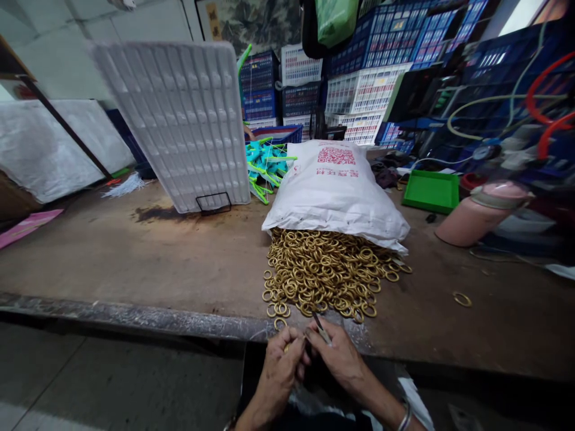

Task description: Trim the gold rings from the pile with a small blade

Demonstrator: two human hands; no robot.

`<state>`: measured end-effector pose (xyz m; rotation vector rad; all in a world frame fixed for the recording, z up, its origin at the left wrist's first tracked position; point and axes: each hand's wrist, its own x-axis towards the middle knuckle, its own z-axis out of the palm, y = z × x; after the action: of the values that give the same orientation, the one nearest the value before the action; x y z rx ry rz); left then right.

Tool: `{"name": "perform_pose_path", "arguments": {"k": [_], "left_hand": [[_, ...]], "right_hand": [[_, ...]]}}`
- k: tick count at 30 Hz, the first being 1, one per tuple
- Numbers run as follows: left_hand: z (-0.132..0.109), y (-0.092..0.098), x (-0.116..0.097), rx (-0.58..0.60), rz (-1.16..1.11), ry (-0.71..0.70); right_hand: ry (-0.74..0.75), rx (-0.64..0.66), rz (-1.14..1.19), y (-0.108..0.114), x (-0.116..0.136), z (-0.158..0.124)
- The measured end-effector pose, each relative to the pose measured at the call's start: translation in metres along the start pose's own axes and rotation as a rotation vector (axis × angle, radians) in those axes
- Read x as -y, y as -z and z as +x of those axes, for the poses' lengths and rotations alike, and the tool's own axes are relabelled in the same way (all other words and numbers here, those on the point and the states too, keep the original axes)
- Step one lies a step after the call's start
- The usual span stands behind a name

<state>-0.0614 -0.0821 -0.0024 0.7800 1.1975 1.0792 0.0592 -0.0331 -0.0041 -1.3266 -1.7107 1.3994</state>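
Note:
A heap of several brass rings (327,272) spills from the mouth of a white sack (336,188) lying on the brown workbench (148,257). At the bench's near edge my left hand (279,366) is closed, pinching a single brass ring (287,346) between its fingertips. My right hand (338,354) is closed around a thin metal tool (320,327) whose tip points up toward the heap. The two hands touch each other just below the heap's front edge.
A white moulded tray (179,120) stands propped upright at the back left. Teal and green plastic parts (266,167) lie behind the sack. A green tray (431,191), a pink cylinder (480,212) and stacked crates (359,90) fill the back right. One stray ring (462,299) lies right.

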Motion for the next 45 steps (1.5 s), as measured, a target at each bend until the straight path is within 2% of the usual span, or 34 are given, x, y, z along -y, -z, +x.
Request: {"name": "perform_pose_path", "arguments": {"k": [3,6,12,18,24,27,29,32,35,37,41,45], "left_hand": [[-0.001,0.0,0.002,0.028,-0.103,0.013],[-0.002,-0.002,0.001,0.021,-0.144,0.002],[-0.002,-0.003,-0.001,-0.015,-0.076,-0.046],[-0.002,-0.003,-0.001,-0.063,0.002,-0.043],[0.002,-0.003,0.005,-0.111,0.015,-0.068],[-0.006,-0.004,0.002,-0.107,0.041,-0.079],[-0.017,-0.007,-0.002,-0.058,0.037,-0.102],[-0.03,-0.008,-0.004,0.061,-0.058,-0.086],[-0.03,-0.004,-0.001,0.125,-0.216,0.017],[-0.027,0.003,0.002,0.098,-0.297,0.063],[-0.026,0.019,-0.002,-0.014,-0.465,0.054],[-0.029,0.033,-0.007,-0.03,-0.608,0.08]], "right_hand": [[-0.01,-0.014,-0.019,0.003,0.001,0.0],[0.049,-0.044,-0.184,0.004,-0.002,-0.002],[0.174,0.089,-0.577,-0.001,-0.008,-0.009],[0.197,0.049,-0.668,-0.002,-0.01,-0.008],[0.172,0.076,-0.706,-0.003,-0.01,-0.009],[0.144,0.07,-0.765,0.0,-0.009,-0.006],[0.089,0.033,-0.825,0.005,-0.01,-0.002],[0.071,-0.024,-0.884,0.009,-0.008,0.005],[0.161,-0.002,-0.86,0.003,-0.002,0.009],[0.211,0.025,-0.84,-0.006,0.001,0.011],[0.313,0.032,-0.862,-0.027,-0.001,0.02],[0.262,0.07,-0.898,-0.039,0.002,0.031]]}}
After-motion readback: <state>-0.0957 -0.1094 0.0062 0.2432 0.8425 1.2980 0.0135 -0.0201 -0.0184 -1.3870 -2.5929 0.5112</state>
